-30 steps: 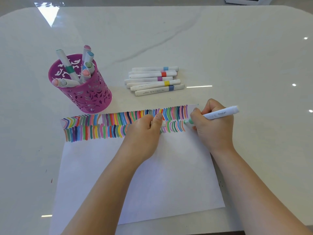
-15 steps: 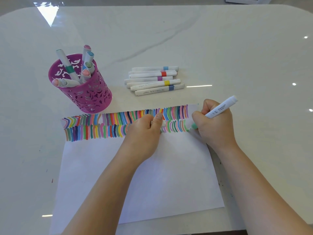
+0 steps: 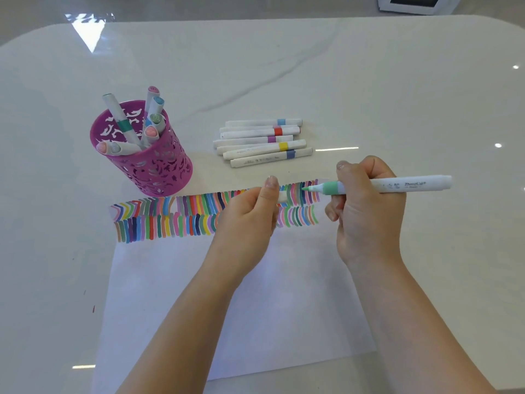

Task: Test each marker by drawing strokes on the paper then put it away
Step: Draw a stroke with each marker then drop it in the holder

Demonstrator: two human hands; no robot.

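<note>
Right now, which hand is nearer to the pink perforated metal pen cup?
Left. The left hand, gripping a white cap, lies just right of the cup; the right hand, holding the green-tipped white marker, is farther right.

blurred brand print, seemingly "zhongcai", on the white marker (image 3: 397, 185) barrel; smaller print illegible

A glossy white marble-look worktop (image 3: 369, 81) with rounded corners carries a grey vein (image 3: 255, 89) and a bright window reflection (image 3: 89, 29). Beyond it lies grey floor (image 3: 199, 7).
</note>
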